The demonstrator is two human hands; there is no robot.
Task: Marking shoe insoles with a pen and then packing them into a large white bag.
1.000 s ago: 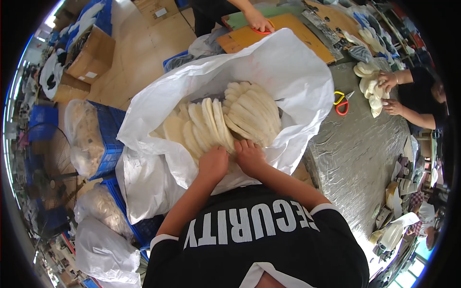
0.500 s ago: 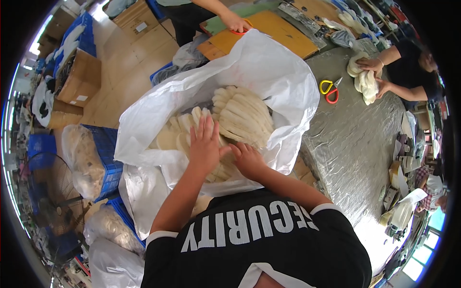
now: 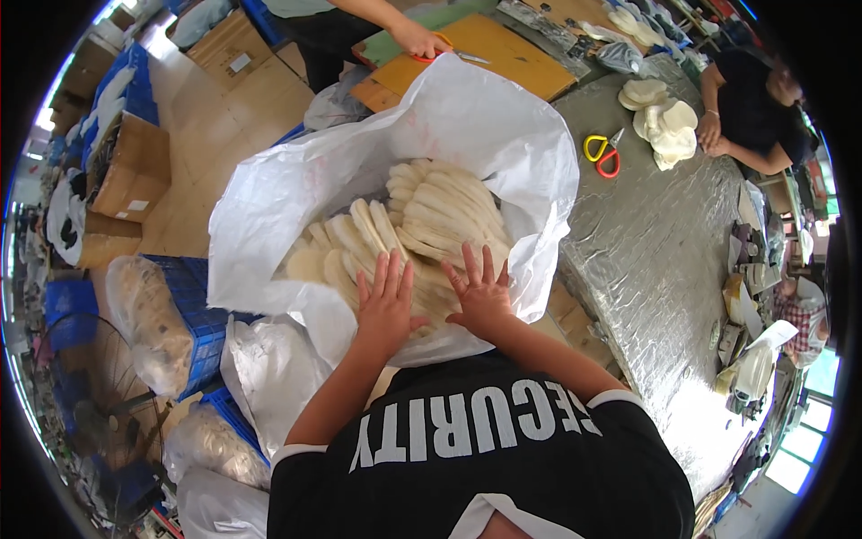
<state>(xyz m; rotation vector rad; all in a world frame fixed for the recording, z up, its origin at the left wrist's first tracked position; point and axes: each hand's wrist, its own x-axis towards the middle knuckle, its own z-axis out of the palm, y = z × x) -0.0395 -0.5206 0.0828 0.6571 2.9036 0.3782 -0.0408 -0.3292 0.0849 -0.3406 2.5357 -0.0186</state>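
Head view: both open palms, left hand (image 3: 386,301) and right hand (image 3: 482,292), press stacked cream insoles (image 3: 431,220) (gripping nothing) inside the white sack (image 3: 503,126), likely settling them.

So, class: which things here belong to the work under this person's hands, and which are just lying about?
In hand:
- left hand, flat on the pieces
- right hand, flat beside it
- cream flat pieces
- big white sack holding them

Lying about:
- yellow and red scissors on the foil-covered table
- blue crates
- cardboard boxes
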